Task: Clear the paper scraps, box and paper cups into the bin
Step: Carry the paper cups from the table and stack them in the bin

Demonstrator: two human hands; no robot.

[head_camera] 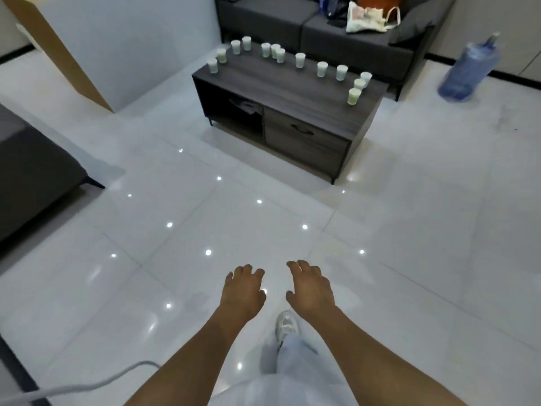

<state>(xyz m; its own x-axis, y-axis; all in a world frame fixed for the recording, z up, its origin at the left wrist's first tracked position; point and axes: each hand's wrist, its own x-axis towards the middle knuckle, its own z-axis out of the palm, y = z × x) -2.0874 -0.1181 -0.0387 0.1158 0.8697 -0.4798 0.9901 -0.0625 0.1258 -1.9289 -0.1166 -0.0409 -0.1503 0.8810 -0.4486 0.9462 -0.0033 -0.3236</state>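
**Both hands empty, cups on the table**

The left hand [244,288] and right hand [311,290] hang over the floor [409,230], fingers loosely spread, holding nothing. Well ahead, paper cups [300,60] stand upright on the dark coffee table [292,92] before a sofa [322,30].

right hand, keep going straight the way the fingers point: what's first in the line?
Probably nothing close: the right hand is empty above bare floor. Farther on, likely the coffee table carrying the paper cups; depth is unclear.
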